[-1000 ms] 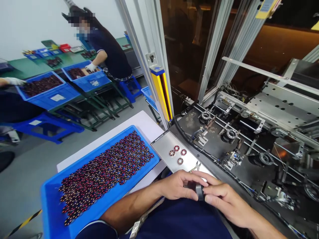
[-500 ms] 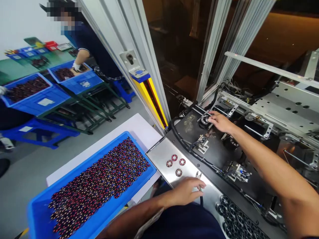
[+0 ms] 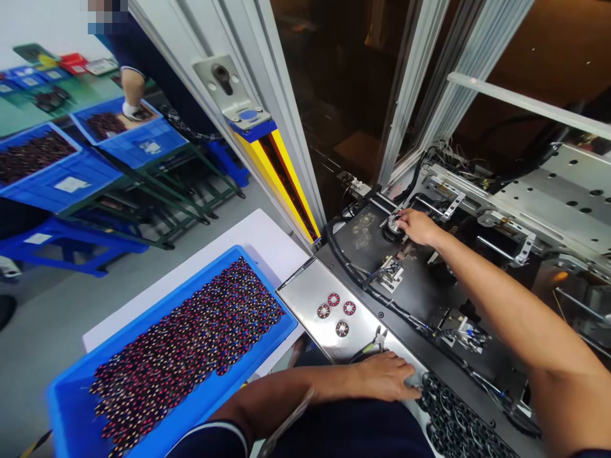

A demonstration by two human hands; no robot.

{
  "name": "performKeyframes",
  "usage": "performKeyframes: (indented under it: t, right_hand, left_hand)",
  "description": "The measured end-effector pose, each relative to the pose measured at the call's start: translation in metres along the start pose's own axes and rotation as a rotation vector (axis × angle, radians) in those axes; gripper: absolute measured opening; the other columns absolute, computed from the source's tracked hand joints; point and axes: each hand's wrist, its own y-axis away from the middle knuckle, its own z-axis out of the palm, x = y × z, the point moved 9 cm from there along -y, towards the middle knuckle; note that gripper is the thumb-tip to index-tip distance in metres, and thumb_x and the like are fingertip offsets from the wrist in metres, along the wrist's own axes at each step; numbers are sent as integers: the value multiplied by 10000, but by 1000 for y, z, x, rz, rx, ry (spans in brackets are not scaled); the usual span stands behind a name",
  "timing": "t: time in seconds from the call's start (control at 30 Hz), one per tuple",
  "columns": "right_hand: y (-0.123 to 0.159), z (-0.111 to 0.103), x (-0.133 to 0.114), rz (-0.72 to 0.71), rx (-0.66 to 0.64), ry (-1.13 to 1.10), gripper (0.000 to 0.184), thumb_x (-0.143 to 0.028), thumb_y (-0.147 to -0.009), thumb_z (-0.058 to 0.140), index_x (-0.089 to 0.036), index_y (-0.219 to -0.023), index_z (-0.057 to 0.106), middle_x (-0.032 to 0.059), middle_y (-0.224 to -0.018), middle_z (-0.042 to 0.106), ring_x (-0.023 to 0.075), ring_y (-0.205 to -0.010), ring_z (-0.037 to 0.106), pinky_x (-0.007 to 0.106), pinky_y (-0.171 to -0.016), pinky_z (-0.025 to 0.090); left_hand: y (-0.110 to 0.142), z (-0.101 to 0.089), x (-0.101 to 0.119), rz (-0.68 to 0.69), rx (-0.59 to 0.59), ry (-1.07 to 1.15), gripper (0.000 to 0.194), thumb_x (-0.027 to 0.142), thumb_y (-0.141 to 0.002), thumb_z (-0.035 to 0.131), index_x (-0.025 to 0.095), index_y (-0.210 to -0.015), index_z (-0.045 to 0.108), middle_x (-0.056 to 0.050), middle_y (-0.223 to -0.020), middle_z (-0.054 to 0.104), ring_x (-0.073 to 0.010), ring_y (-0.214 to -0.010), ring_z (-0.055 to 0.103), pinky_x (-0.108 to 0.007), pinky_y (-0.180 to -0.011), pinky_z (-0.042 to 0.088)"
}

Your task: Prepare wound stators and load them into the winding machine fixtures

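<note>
My right hand reaches over the black machine bed, its fingers pinched on a ring-shaped part seated at a round black holder. The fingers partly hide that part. My left hand is stretched low over the metal ledge, fingers extended, its tips at the edge of a pile of black ring-shaped parts. Beside it lie cutting pliers, jaws apart, their handles partly behind the hand. Several small wound rings with red and pale segments, like motor stators, rest on the ledge.
A blue crate packed with similar wound rings stands on a white table at left. A yellow light-curtain post and aluminium frame rise ahead. Cables cross the bed. Behind, a gloved co-worker's hand is over another blue crate.
My left hand has moved right, from beside the pliers to the black rings, uncovering more of the pliers. My right hand stays at the holder, its fingers lower on the part. The view has shifted slightly.
</note>
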Motion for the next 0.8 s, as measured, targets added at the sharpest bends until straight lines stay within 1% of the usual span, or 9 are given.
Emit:
performKeyframes:
  t: [0.13,0.23,0.3,0.37,0.43,0.5,0.63,0.73,0.8]
  right_hand:
    - [-3,10,4,86,-28,40,322,-372,-966,624,-152,-1201,627,96,-1211,648,210,-1045,655,419,-904,570]
    - [-5,15,8,112,-48,58,316,-373,-969,619,-157,-1200,628,93,-1212,647,205,-1036,656,408,-891,576]
    - [-6,16,9,115,-47,72,313,-373,-971,617,-159,-1198,629,91,-1215,647,205,-1035,656,406,-888,577]
    - [-6,15,7,101,-32,90,309,-374,-971,617,-159,-1194,630,85,-1201,653,204,-1029,659,408,-884,579]
    - [-3,11,2,68,3,112,302,-373,-971,617,-159,-1185,635,82,-1200,657,207,-1043,659,420,-901,574]
    - [5,4,-5,21,59,140,296,-375,-971,616,-164,-1177,643,85,-1231,652,220,-1100,645,450,-954,552]
    - [36,-11,-18,-103,172,204,306,-262,-992,544,-145,-1262,630,156,-1429,562,289,-1362,492,522,-1107,429]
    - [57,-8,-25,-229,147,242,449,-98,-917,506,-121,-1356,594,176,-1537,474,321,-1480,351,537,-1132,391]
    - [63,-3,-28,-278,113,264,527,-56,-855,522,-119,-1375,584,165,-1539,473,337,-1476,364,558,-1112,403]
  left_hand:
    - [3,16,11,151,-90,-316,252,126,-773,720,306,-615,644,-41,-862,644,-277,-868,630,-429,-739,461]
    - [3,26,11,244,-138,-515,252,145,-831,681,244,-613,604,-34,-855,642,-232,-836,617,-368,-690,467]
    - [3,33,11,313,-166,-626,213,158,-878,633,234,-680,626,-35,-854,648,-206,-803,612,-326,-660,457]
    - [3,40,12,383,-186,-720,129,184,-911,614,269,-842,682,-43,-888,655,-200,-798,614,-310,-653,454]
    - [3,46,13,442,-201,-795,161,212,-905,645,314,-1020,692,-55,-927,655,-210,-819,624,-310,-656,460]
    - [4,51,13,483,-216,-846,225,230,-891,671,334,-1091,680,-60,-934,649,-216,-828,635,-311,-654,466]
    - [3,55,10,511,-231,-879,113,251,-910,637,309,-996,682,-55,-898,643,-211,-796,642,-307,-617,462]
    - [0,55,5,500,-236,-863,45,267,-915,632,270,-877,657,-48,-892,648,-201,-777,642,-303,-589,443]
    - [-3,54,3,487,-244,-833,117,334,-878,694,248,-827,632,-48,-913,664,-202,-792,644,-303,-591,437]
